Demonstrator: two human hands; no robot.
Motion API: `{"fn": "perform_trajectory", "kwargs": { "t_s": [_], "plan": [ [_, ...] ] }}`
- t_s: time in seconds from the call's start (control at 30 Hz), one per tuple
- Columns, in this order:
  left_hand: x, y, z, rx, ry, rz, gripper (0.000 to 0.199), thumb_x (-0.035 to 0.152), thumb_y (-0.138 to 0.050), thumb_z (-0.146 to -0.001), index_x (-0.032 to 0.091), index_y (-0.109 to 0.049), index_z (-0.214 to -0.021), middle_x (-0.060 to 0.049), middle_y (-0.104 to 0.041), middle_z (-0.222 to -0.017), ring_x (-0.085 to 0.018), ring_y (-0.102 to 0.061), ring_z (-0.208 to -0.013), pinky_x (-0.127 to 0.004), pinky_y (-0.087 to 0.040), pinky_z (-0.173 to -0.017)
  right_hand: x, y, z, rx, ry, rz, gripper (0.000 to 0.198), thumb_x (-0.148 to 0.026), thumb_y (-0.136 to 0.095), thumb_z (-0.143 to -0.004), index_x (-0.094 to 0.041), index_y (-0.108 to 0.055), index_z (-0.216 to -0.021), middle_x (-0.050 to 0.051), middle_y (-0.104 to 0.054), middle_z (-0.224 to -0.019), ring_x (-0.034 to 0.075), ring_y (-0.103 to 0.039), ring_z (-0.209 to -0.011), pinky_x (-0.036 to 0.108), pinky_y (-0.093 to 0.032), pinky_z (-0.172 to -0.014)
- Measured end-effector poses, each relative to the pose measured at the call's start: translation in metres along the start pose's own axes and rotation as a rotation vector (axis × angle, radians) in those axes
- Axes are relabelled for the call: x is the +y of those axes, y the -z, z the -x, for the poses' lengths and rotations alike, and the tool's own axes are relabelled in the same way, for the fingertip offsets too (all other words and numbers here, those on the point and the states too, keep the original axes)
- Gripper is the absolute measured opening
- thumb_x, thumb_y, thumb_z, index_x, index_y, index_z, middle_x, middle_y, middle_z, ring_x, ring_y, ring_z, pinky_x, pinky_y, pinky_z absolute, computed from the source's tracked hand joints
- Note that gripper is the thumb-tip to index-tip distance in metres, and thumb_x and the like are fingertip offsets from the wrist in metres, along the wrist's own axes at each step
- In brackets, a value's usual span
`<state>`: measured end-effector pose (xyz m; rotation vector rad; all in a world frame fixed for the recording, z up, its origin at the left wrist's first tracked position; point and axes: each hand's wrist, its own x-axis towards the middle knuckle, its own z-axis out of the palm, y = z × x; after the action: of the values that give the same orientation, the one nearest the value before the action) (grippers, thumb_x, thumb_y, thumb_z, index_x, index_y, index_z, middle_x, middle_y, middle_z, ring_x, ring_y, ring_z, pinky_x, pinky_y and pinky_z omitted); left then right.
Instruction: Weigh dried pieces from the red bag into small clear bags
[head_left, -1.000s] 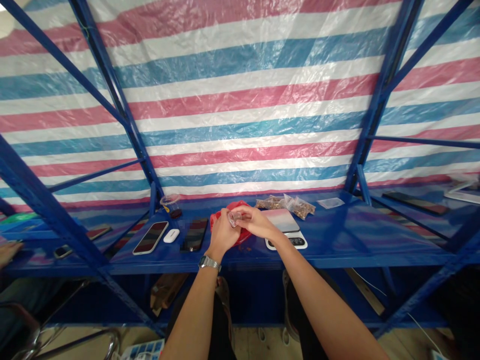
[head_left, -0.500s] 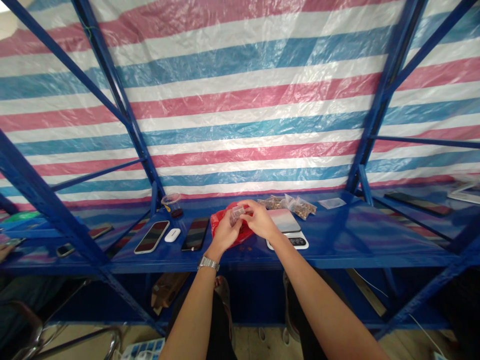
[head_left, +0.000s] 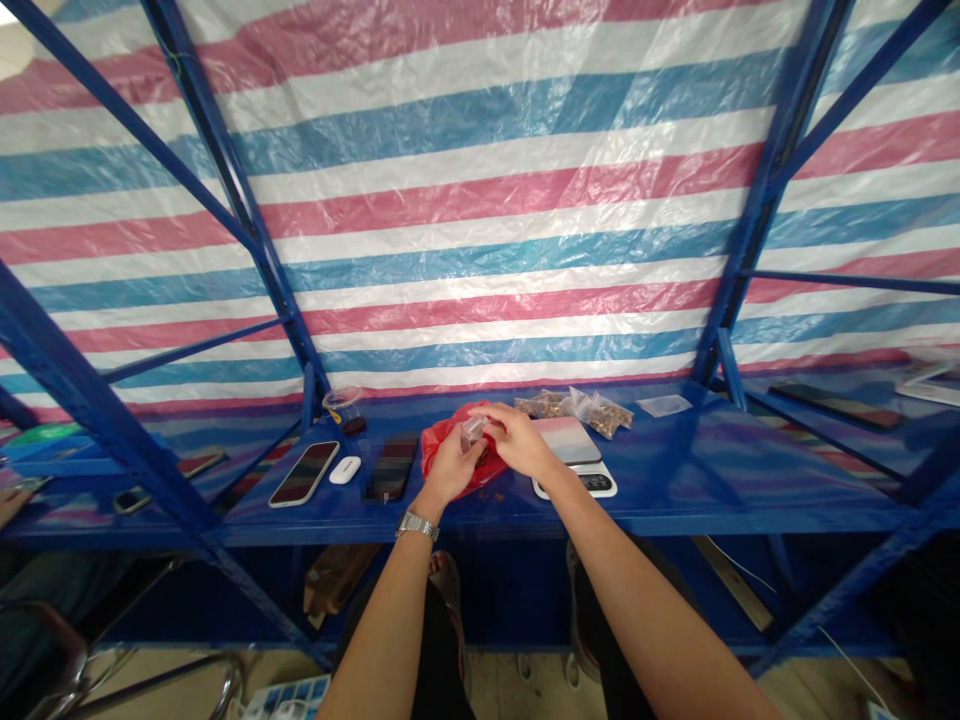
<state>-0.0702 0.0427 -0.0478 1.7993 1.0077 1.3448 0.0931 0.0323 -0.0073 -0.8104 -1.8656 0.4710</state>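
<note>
My left hand [head_left: 451, 465], with a metal watch at its wrist, holds a small clear plastic bag [head_left: 473, 430] between thumb and fingers. From the other side, my right hand [head_left: 519, 440] has its fingertips closed at the upper edge of this bag. What the bag contains is too small to make out. Both hands are over an open red plastic bag [head_left: 435, 440], which lies on the blue table and has brownish bits inside. Just right of it sits a white kitchen scale [head_left: 574, 445] with a dark display, partly behind my right wrist.
Clear bags of brown pieces [head_left: 600, 413] lie behind the scale, beside a flat clear bag [head_left: 664, 405]. Leftward are a black phone [head_left: 394, 468], a white earbud case [head_left: 345, 470], a white-edged phone [head_left: 304, 475] and a plastic cup [head_left: 346, 410]. Blue posts flank the table [head_left: 712, 480].
My right hand's fingers have shifted slightly left and over the top of the small clear bag. The bag has tilted in my left hand. Everything on the table stays in place.
</note>
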Motion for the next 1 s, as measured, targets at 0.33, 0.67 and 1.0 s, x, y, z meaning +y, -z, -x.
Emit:
{"fn": "perform_trajectory", "kwargs": {
  "t_s": [0.33, 0.67, 1.0],
  "plan": [
    [-0.009, 0.000, -0.001, -0.060, -0.048, 0.023, 0.044, 0.038, -0.064, -0.095, 0.020, -0.058, -0.134, -0.013, -0.067, -0.131, -0.028, -0.063, -0.121, -0.048, -0.046, -0.111, 0.019, -0.013, 0.001, -0.013, -0.152, -0.116, 0.035, -0.014, -0.048, -0.090, -0.021, -0.064, -0.120, 0.005, -0.072, -0.108, 0.018, -0.068, -0.097, 0.034, -0.053, -0.092],
    [0.005, 0.003, 0.002, -0.068, 0.013, -0.098, 0.049, 0.033, -0.070, -0.088, 0.018, -0.060, -0.133, -0.012, -0.069, -0.127, -0.028, -0.065, -0.116, -0.044, -0.048, -0.106, 0.013, -0.002, -0.004, 0.069, -0.032, -0.056, 0.051, -0.002, -0.046, -0.076, -0.020, -0.070, -0.117, 0.007, -0.075, -0.114, 0.021, -0.069, -0.103, 0.037, -0.050, -0.098],
    [0.016, 0.006, -0.003, 0.121, 0.056, 0.090, 0.038, 0.047, -0.074, -0.083, 0.018, -0.065, -0.106, -0.007, -0.074, -0.100, -0.019, -0.069, -0.088, -0.030, -0.053, -0.082, 0.000, -0.002, -0.007, 0.218, -0.016, -0.001, 0.041, -0.008, -0.052, -0.084, -0.022, -0.071, -0.118, 0.007, -0.074, -0.120, 0.020, -0.069, -0.102, 0.034, -0.053, -0.095]
  ]
}}
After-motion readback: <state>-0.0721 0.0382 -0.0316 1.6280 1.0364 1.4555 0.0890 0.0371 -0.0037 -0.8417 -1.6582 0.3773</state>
